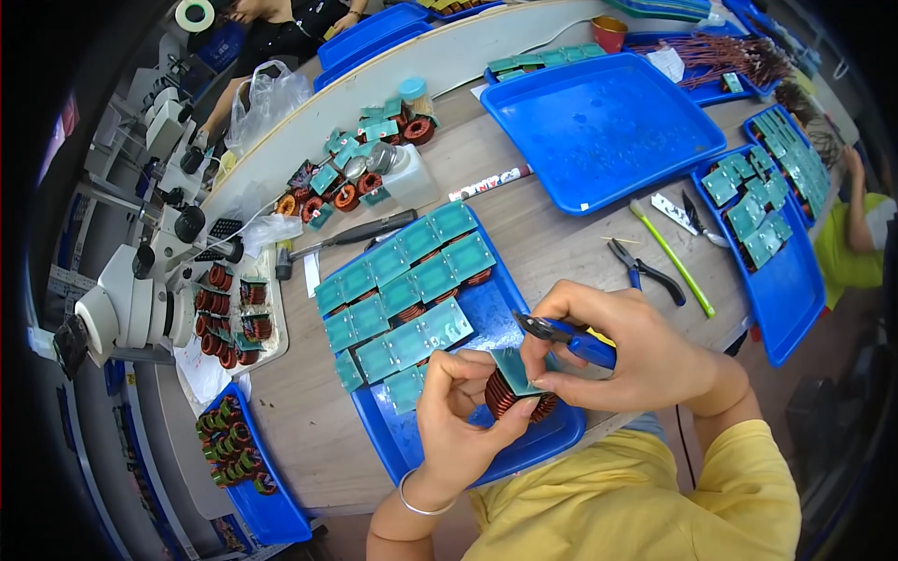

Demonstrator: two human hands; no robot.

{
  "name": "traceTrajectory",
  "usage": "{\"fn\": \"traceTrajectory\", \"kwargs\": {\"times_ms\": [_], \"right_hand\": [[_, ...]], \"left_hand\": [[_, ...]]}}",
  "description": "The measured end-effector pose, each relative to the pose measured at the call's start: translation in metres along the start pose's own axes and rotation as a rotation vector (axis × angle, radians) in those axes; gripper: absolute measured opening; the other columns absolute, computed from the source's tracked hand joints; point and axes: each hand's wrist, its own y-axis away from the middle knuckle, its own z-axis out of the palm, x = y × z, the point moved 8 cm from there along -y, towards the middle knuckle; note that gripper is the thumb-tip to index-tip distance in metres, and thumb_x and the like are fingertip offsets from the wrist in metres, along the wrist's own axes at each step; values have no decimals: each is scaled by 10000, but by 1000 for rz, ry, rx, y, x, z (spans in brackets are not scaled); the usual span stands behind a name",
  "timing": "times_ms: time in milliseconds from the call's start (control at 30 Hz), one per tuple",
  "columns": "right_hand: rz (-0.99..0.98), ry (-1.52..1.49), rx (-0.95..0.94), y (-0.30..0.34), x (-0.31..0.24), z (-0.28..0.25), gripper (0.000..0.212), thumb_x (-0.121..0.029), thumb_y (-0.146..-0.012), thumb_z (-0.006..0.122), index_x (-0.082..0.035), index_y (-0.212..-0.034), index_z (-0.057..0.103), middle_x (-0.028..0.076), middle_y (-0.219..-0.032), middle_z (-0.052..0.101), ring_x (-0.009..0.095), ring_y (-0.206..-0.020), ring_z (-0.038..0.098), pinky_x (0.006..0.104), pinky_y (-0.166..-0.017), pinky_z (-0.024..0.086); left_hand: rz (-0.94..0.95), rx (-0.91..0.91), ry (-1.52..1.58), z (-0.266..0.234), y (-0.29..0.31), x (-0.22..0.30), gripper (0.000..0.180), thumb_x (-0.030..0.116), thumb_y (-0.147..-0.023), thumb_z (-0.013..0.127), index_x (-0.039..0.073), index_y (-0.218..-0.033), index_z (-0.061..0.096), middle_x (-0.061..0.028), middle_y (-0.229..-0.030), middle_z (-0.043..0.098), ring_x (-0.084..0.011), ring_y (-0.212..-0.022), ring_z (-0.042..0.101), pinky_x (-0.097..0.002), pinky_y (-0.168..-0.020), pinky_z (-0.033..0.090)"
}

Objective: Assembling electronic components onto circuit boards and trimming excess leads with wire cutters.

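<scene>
My left hand (pixel 456 425) is closed round a copper-wound coil (pixel 503 396) with a square green circuit board (pixel 512 371) on top. It holds the coil over the near end of a blue tray (pixel 496 309). In my right hand (pixel 645 346) are blue-handled side cutters (pixel 589 349), their jaws pointing left above the board. The thumb and fingertips of that hand pinch at the board's right edge; what lies between them is too small to make out. Rows of similar green boards on coils (pixel 402 294) fill much of the tray.
Pliers (pixel 659 280), a green stick-like tool (pixel 673 260) and a white marker (pixel 489 183) lie beyond my hands. A large blue tray (pixel 608 131) sits farther back. Left stand a microscope (pixel 131 299) and a hammer-like tool (pixel 355 232). Coil trays (pixel 267 505) flank the table.
</scene>
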Motion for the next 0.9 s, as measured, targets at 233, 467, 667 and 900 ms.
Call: {"fn": "traceTrajectory", "kwargs": {"times_ms": [233, 467, 667, 900], "right_hand": [[2, 164, -18, 0, -3, -1, 261, 15, -720, 666, -1, -939, 525, 57, -818, 617, 122, -766, 611, 240, -670, 473], [-53, 259, -35, 2, -9, -1, 286, 5, -712, 662, 2, -960, 520, 108, -823, 600, 233, -741, 614, 286, -632, 469], [-85, 316, -28, 4, -11, 1, 348, 31, -657, 648, 3, -978, 517, 137, -847, 582, 300, -767, 591, 326, -649, 465], [-102, 350, -39, 4, -15, 6, 337, 29, -669, 641, 0, -981, 518, 145, -853, 582, 318, -774, 586, 336, -666, 470]], "left_hand": [[24, -11, -84, 0, 0, 0, 435, -57, -683, 724, 7, -947, 384, -122, -974, 524, -163, -903, 586, -254, -751, 516], [19, 4, -97, -1, 0, -2, 431, -40, -683, 734, 5, -945, 395, -120, -978, 527, -169, -902, 600, -250, -750, 523], [-21, 0, -154, -1, 0, -7, 419, -32, -693, 729, 1, -941, 394, -126, -987, 534, -180, -900, 615, -256, -745, 533], [-7, 24, -238, 0, 0, 0, 420, -31, -698, 726, 3, -929, 377, -121, -977, 541, -174, -894, 614, -253, -735, 534]]}}
